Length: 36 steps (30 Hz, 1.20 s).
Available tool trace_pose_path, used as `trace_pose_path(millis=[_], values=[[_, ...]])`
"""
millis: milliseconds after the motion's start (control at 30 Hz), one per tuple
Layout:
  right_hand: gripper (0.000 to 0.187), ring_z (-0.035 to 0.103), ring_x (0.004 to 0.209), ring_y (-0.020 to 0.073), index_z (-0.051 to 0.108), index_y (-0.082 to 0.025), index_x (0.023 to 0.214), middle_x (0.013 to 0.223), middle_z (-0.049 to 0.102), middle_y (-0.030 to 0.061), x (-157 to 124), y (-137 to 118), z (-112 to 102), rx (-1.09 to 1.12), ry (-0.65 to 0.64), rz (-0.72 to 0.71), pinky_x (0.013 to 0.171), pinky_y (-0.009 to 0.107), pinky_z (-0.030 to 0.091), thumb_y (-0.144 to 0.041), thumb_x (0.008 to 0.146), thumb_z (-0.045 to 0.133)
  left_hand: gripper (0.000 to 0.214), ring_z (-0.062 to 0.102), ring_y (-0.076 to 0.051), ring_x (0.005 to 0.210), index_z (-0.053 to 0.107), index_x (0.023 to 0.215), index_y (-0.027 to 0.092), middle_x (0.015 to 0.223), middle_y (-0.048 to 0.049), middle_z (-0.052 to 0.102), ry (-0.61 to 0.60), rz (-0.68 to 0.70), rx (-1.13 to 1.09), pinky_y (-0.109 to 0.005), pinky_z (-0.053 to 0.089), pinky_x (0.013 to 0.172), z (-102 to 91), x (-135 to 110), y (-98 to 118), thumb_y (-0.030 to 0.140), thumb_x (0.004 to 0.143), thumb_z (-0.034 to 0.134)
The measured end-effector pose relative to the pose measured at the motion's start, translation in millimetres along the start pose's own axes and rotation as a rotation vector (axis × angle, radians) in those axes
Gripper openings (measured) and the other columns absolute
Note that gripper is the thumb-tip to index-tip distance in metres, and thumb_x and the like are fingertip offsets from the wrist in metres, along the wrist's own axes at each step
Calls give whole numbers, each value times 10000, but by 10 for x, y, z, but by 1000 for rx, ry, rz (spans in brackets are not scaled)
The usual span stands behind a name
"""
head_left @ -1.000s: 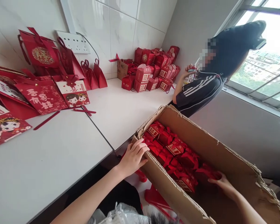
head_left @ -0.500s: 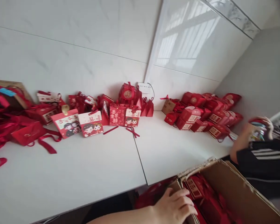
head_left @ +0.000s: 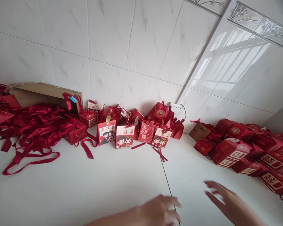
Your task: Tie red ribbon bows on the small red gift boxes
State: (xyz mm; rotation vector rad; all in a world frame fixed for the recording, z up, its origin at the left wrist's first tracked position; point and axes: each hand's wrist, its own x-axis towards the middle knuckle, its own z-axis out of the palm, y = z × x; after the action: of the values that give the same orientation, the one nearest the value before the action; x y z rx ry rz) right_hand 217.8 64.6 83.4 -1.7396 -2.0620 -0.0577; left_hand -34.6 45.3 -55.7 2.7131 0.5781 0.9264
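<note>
My left hand [head_left: 159,209] is over the white tabletop [head_left: 89,191] at the bottom, fingers spread and pointing right, holding nothing. To the right, my right hand [head_left: 220,196] reaches in from the lower corner with thumb and fingers apart, also empty. Both are slightly blurred. Nearest my right hand lies a stack of red gift boxes [head_left: 247,153] with double-happiness labels. Beyond my left hand, a row of upright boxes includes a cartoon-couple box [head_left: 124,137], a patterned red box [head_left: 146,131] and a smaller couple box [head_left: 160,137].
Dark red ribbons [head_left: 40,122] are heaped at the left before an open cardboard box [head_left: 47,91]. Short ribbon pieces [head_left: 159,153] lie near the table seam. A power strip [head_left: 176,108] sits against the tiled wall [head_left: 108,47]. A small brown box [head_left: 199,131] stands right of it.
My left hand has let go of the carton's edge and is over the table. My right hand shows plainly now. The view has swung left; the carton and the black striped sleeve are gone from it.
</note>
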Motion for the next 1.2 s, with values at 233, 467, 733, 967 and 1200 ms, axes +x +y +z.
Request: trace_pose_path(millis=[233, 467, 733, 967, 1200], values=[[132, 652, 739, 251, 653, -235, 844, 897, 664, 66, 1219, -1899, 963, 395, -230, -449, 679, 415, 541, -283, 733, 600, 174, 604, -153, 755, 566, 817, 197, 792, -47, 622, 469, -393, -20, -277, 522, 681, -1062, -641, -474, 108, 799, 417], [280, 550, 1008, 242, 534, -144, 1055, 1178, 505, 142, 2294, -2352, 1084, 446, 97, -311, 836, 458, 489, -349, 867, 504, 180, 598, -144, 676, 560, 806, 200, 753, -32, 624, 505, -330, 48, -271, 520, 644, -830, -655, -584, 78, 726, 455], [166, 580, 910, 243, 584, -213, 806, 910, 594, 81, 2210, -3345, 1079, 509, -135, -705, 883, 451, 464, -342, 852, 491, 202, 578, -157, 971, 596, 1072, 266, 1190, -70, 569, 351, -409, 364, -327, 517, 832, -2134, -1033, -516, 338, 922, 482], [944, 433, 1208, 432, 280, -81, 1376, 1354, 343, 283, 1453, -4936, 2001, 379, -541, -591, 947, 579, 366, -439, 631, 735, 562, 626, -133, 940, 604, 990, 166, 928, 10, 614, 789, -663, 613, -344, 497, 787, -4556, -2316, -432, 276, 992, 53], [992, 348, 1285, 348, 106, -45, 1410, 1316, 343, 245, 1363, -4719, 1985, 486, -511, -580, 1043, 482, 321, -335, 654, 681, 713, 598, -55, 839, 577, 839, 58, 879, 67, 595, 673, -664, 736, -263, 437, 755, -4820, -2587, -504, 100, 916, -131]])
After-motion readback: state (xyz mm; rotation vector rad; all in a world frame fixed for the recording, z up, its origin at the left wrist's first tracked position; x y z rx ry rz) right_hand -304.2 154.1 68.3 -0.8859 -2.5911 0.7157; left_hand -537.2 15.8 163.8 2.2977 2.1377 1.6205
